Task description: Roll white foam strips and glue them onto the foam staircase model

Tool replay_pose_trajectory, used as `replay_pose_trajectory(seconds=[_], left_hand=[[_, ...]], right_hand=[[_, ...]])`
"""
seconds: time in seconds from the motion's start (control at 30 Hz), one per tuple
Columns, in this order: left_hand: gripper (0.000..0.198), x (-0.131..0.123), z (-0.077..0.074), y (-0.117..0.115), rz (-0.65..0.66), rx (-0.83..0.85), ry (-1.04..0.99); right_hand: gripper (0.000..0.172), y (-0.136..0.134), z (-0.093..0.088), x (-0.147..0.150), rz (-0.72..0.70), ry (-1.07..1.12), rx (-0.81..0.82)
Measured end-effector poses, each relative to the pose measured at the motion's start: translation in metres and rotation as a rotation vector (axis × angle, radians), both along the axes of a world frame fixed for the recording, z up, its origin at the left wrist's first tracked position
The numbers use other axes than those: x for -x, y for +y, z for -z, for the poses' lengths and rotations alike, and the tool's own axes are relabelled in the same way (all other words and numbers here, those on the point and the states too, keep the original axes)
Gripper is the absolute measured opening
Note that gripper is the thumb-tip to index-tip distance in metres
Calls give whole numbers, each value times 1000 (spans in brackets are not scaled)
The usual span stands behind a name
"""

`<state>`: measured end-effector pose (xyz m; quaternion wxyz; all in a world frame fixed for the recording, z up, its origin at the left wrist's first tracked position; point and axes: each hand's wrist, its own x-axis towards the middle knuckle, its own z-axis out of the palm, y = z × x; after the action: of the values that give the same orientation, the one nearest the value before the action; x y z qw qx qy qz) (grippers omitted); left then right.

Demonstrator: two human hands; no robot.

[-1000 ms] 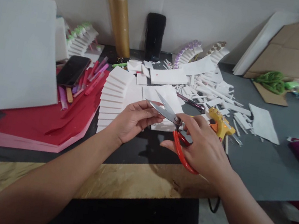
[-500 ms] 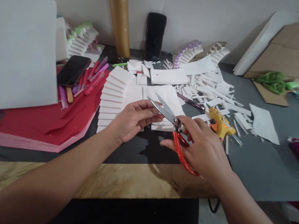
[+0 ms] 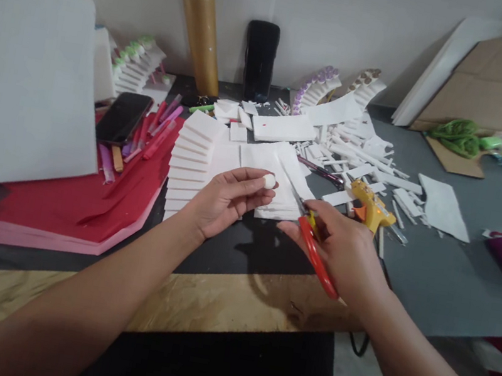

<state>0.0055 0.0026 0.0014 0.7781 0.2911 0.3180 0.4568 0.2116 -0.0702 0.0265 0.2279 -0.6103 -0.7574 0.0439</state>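
My left hand (image 3: 223, 199) is closed in a pinch on a small white foam piece (image 3: 270, 181), held above the black mat. My right hand (image 3: 341, 250) grips red-handled scissors (image 3: 316, 259) just to the right, their blades shut and pointing up-left toward the foam piece. Below both hands lie flat white foam sheets (image 3: 277, 170), with a stack of white foam steps (image 3: 191, 159) to their left.
A yellow glue gun (image 3: 372, 207) lies right of my hands among white foam offcuts (image 3: 366, 152). Red and pink paper (image 3: 86, 206), pens and a phone (image 3: 122, 117) sit left. A gold flask (image 3: 199, 24) and black case (image 3: 258, 59) stand at the back.
The scissor blades, open around my left fingertips before, have closed and drawn back right and down. The white foam piece now shows at my left fingertips.
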Motion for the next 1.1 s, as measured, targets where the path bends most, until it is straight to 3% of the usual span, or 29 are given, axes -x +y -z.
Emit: replay_pose_trajectory(seconds=[0.13, 0.3, 0.53, 0.67, 0.77, 0.87, 0.97, 1.03, 1.1], left_hand=[[16, 2, 1, 1, 45, -26, -55], [19, 3, 2, 3, 43, -52, -78], [21, 3, 2, 4, -5, -71, -90], [21, 3, 3, 5, -45, -72, -61], [18, 5, 4, 7, -48, -66, -72], [18, 6, 4, 8, -34, -66, -96], [18, 6, 3, 7, -32, -61, -108], [18, 6, 2, 7, -46, -65, -109], [18, 6, 1, 7, -68, -78, -110]], right_hand=[[38, 3, -9, 1, 140, -178, 68], [19, 10, -16, 14, 150, -392, 212], [23, 9, -9, 36, 108, -438, 216], [28, 3, -15, 38, 44, -499, 177], [46, 2, -24, 23, 114, -499, 156], [59, 8, -32, -12, 427, -527, 210], [63, 16, -29, -51, 656, -561, 403], [63, 19, -22, -70, 636, -503, 513], [56, 19, -14, -81, 616, -415, 520]])
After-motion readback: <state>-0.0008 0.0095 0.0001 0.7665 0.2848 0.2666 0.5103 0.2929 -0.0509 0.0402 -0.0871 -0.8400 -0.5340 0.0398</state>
